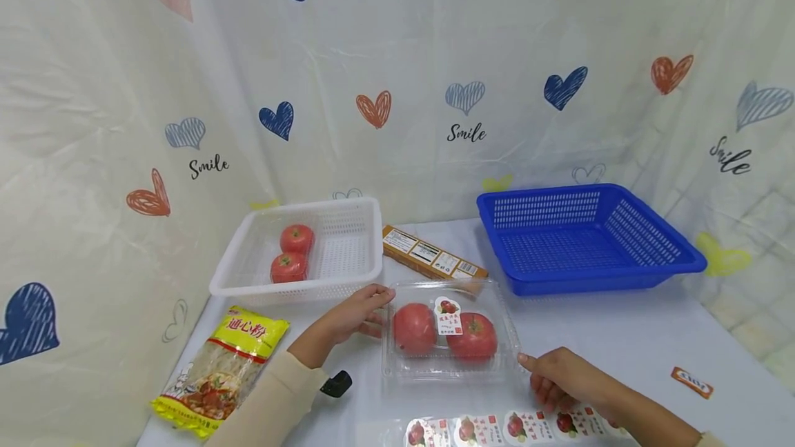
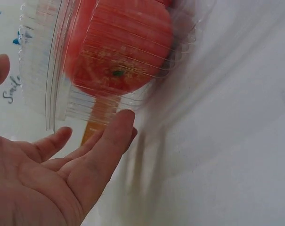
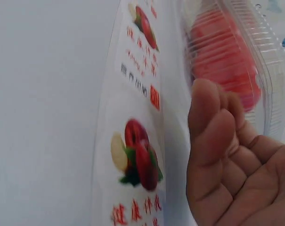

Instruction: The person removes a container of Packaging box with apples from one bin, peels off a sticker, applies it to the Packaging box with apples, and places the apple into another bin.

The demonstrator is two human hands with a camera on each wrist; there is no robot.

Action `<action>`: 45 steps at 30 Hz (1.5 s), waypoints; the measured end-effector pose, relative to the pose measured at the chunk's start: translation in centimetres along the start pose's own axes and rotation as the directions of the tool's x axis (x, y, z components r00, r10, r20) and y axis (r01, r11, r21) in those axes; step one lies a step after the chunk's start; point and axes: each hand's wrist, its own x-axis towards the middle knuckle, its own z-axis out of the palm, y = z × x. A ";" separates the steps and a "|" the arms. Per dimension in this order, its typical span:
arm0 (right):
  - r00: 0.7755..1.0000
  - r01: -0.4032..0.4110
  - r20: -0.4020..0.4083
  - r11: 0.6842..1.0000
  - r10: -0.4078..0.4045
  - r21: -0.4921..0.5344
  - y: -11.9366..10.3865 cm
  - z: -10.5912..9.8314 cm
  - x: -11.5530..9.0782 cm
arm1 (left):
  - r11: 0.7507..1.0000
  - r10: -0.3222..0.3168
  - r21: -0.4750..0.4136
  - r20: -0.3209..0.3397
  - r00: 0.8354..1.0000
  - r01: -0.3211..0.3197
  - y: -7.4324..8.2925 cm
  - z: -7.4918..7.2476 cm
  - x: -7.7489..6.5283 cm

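Note:
In the head view, a clear plastic clamshell box (image 1: 428,368) lies closed on the table with two red apples (image 1: 472,336) inside. A white label (image 1: 448,316) with a fruit picture sits on its lid. My left hand (image 1: 354,316) is at the box's left side; its fingers are loosely extended beside the wall in the left wrist view. At the lower right corner is my right hand (image 1: 562,378), thumb tip at the box edge, other fingers loosely bent and holding nothing. Under that hand runs a strip of fruit stickers (image 1: 475,431).
A white basket (image 1: 373,254) at back left holds another clear box with two apples (image 1: 297,239). A blue basket (image 1: 596,281) stands at back right. Around the box are a long brown carton (image 1: 428,254), a yellow pasta bag (image 1: 217,371) and a small orange packet (image 1: 692,383).

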 end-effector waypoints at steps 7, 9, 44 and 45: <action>0.983 0.174 0.041 0.982 -0.177 0.080 -0.1 0.0 0.4 | 1.000 -0.008 -0.029 -0.007 1.000 0.007 -0.1 0.1 0.3; 0.982 0.183 0.033 0.980 -0.186 0.080 -0.1 0.0 0.5 | 0.999 -0.004 -0.046 -0.004 1.000 0.004 -0.3 0.0 0.3; 0.918 0.336 -0.274 0.930 -0.287 0.150 -7.9 1.2 0.8 | 0.844 0.028 -0.536 0.052 0.998 0.004 1.8 2.2 -5.7; 0.929 0.311 -0.255 0.939 -0.268 0.147 -8.2 1.4 0.8 | 0.845 0.027 -0.535 0.032 0.999 -0.006 2.0 2.5 -5.7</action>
